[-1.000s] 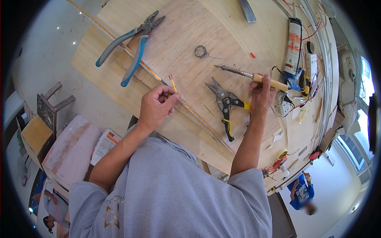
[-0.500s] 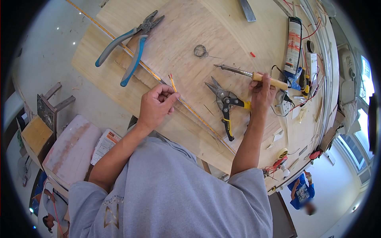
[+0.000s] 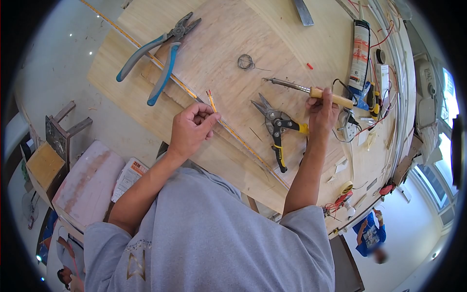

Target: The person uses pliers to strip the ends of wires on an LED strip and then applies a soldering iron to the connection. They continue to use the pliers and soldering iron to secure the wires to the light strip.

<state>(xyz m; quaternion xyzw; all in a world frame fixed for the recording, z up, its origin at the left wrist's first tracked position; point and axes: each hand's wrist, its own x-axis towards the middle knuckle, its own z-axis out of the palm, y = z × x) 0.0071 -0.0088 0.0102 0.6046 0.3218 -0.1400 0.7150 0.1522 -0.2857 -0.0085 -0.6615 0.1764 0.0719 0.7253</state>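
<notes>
My left hand (image 3: 193, 127) is closed, with thumb and fingertips pinching a short yellow LED strip end (image 3: 211, 100); reddish tips stick up from it. A long yellow LED strip (image 3: 243, 142) in a thin metal channel runs diagonally past that hand. In my right hand (image 3: 322, 113) is a soldering iron (image 3: 335, 98), gripped by its wooden handle, its metal tip pointing left over the board. Tin snips (image 3: 278, 124) with black and yellow handles lie open between my hands. A coil of solder wire (image 3: 246, 62) rests on the wooden board (image 3: 219, 44), apart from the iron's tip.
Blue-and-grey pliers (image 3: 168, 73) lie open at upper left across the strip. At right are a sealant tube (image 3: 360, 53), a power socket (image 3: 348, 130) and loose red wires. A stool (image 3: 46, 168) stands at left. A person in blue (image 3: 370, 236) is at lower right, another at lower left.
The soldering iron has shifted very slightly in my right hand. My left hand is almost still. The person at lower left has moved.
</notes>
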